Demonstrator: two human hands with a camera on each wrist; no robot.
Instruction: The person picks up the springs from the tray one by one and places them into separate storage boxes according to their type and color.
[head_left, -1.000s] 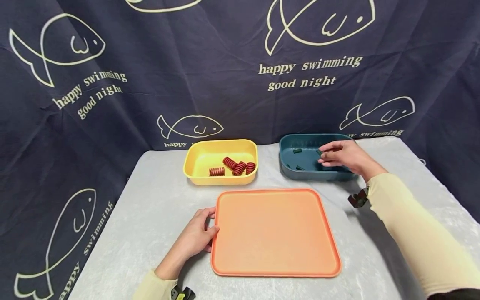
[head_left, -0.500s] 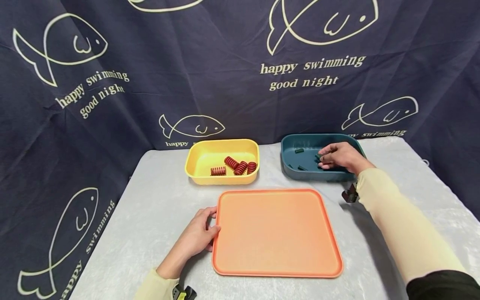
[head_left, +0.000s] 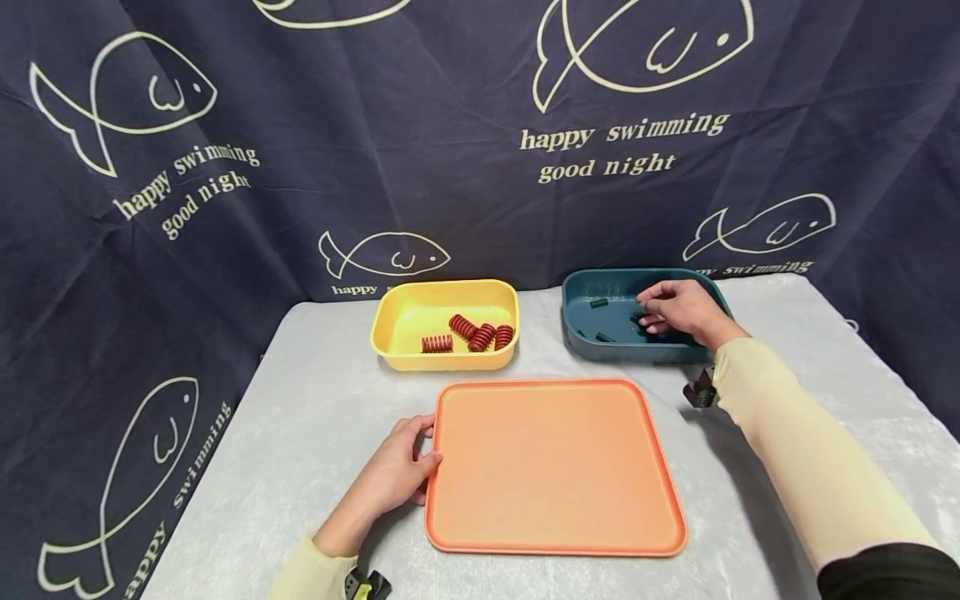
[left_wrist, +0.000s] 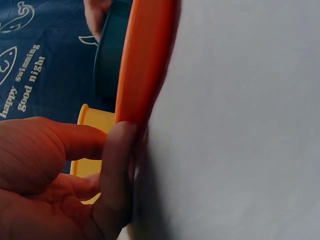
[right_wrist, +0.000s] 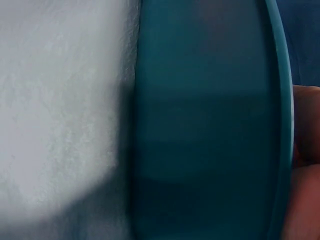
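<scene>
Vs half a sec ago: almost no change. Right hand [head_left: 678, 310] stays inside the blue tub [head_left: 581, 287], fingers shifted slightly over a small dark green spring [head_left: 639, 317]; left hand [head_left: 396, 477] hasn't moved on the orange tray [head_left: 555, 467].

Around: yellow tub [head_left: 397, 312] sits just left of the blue one, w/ four red springs [head_left: 468, 332] lying in its right half. Two more green springs lie in the blue tub, one near the back [head_left: 597, 302], one by the front wall [head_left: 604, 337]. Orange tray sits in front of both tubs on the grey tablecloth [head_left: 300, 400]; navy fish-print curtain [head_left: 225, 167] behind. The blue tub's front wall hides part of the right hand's fingers.

Pose: right arm reaches fwd over the tub's near right corner, fingers bent down at the spring; can't tell if they actually grip it. Left hand lies on the cloth, thumb and fingers pressed to the tray's left rim [left_wrist: 142, 65], loosely curled round the edge.
</scene>
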